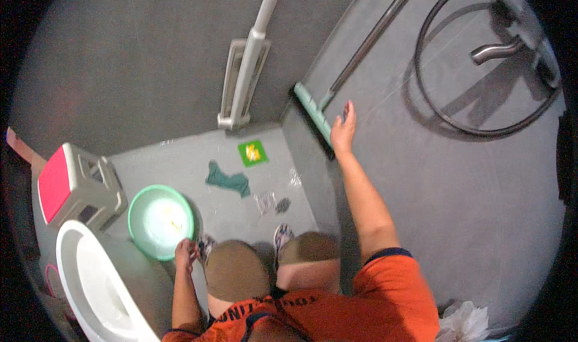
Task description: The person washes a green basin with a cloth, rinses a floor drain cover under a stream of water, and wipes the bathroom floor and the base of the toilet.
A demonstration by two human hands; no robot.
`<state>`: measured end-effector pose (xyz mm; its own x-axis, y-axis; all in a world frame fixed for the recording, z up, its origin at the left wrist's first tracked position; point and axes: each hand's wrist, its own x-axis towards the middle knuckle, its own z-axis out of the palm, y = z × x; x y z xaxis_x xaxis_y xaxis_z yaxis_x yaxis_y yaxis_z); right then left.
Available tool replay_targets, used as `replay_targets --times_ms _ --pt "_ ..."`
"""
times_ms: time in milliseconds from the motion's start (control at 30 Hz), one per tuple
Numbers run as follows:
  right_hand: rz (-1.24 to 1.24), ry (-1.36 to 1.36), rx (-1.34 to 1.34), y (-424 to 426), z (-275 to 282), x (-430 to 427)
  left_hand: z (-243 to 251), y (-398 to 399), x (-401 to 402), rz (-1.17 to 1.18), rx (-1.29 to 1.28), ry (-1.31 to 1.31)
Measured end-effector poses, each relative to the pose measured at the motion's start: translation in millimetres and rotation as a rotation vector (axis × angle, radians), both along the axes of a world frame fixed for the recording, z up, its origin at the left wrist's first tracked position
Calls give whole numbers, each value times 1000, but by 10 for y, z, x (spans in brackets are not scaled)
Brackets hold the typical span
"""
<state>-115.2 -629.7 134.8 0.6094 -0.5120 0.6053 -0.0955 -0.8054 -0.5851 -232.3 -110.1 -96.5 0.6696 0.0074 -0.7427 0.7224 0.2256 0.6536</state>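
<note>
My right hand (344,127) reaches up at the right wall, beside the head of a green floor squeegee or brush (314,114) whose metal handle rises to the upper right. Its fingers point up and the hand looks empty; whether it touches the head is not clear. My left hand (186,253) is at the lower rim of a green plastic basin (131,215), fingers loosely bent, contact uncertain. Small yellow bits (174,224) lie in the basin. On the grey floor are a dark green cloth (228,180), a green packet (253,153) and a clear wrapper (265,202).
A stool with a pink top (56,184) stands left of the basin, above a white washbasin (97,279). A flat mop (244,80) leans on the far wall. A looped hose (420,67) and a metal spout (494,53) hang at upper right; white plastic (465,321) lies lower right.
</note>
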Motion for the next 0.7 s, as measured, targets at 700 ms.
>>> replay_targets --times_ms 700 --pt "1136 1100 -457 1984 -2479 399 -400 614 -105 -205 69 273"
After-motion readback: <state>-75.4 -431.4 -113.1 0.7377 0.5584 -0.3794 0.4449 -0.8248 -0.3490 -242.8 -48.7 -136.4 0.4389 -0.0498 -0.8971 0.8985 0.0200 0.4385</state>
